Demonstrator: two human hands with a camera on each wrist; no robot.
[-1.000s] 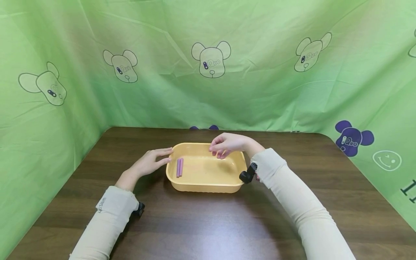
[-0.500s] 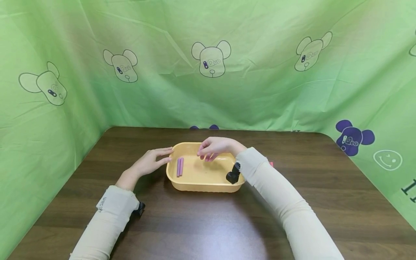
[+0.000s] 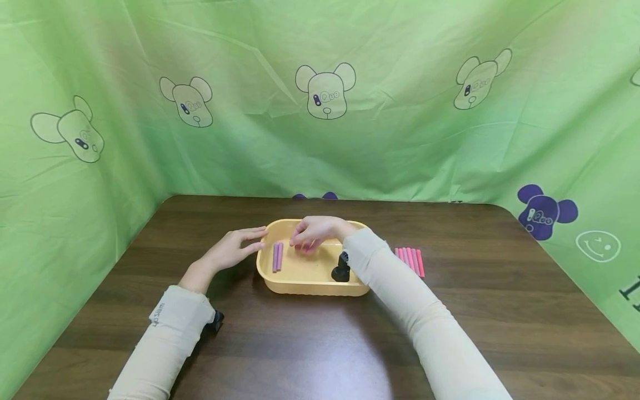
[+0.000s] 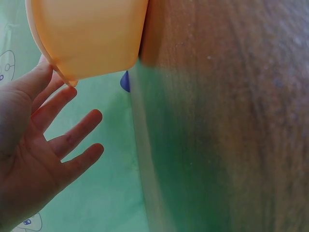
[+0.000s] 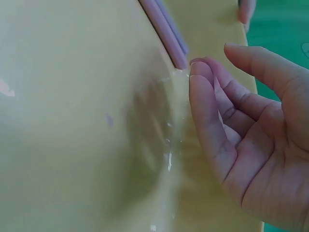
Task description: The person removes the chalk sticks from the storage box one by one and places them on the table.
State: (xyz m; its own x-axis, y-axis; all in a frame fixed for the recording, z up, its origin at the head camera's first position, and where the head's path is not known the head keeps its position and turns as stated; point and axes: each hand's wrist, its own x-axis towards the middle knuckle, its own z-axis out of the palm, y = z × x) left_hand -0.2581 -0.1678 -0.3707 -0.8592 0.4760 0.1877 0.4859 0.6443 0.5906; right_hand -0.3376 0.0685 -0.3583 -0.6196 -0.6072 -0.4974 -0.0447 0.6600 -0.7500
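Note:
A yellow plastic basin (image 3: 314,289) sits on the table, with two slim sticks (image 3: 277,257) side by side at its left end, purple and pinkish purple. Outstretched fingers of my left hand (image 3: 227,253) touch the basin's left rim. In the left wrist view that hand (image 4: 46,145) is spread, its thumb and forefinger at the rim. My right hand (image 3: 312,233) is inside the basin, just right of the sticks. From the right wrist, this hand (image 5: 256,130) shows bent fingers and a thumb apart from them, nothing between; the sticks (image 5: 166,36) lie just beyond the fingertips.
Right of the basin, a row of several pink-to-red sticks (image 3: 411,261) lies on the brown wooden table (image 3: 280,344), partly hidden by my right sleeve. A green printed cloth (image 3: 320,155) hangs behind and at both sides. Each wrist bears a black camera.
My right hand has moved left and slightly down within the basin, toward the two sticks. The pink row has come into view behind the sleeve. My left hand keeps its place.

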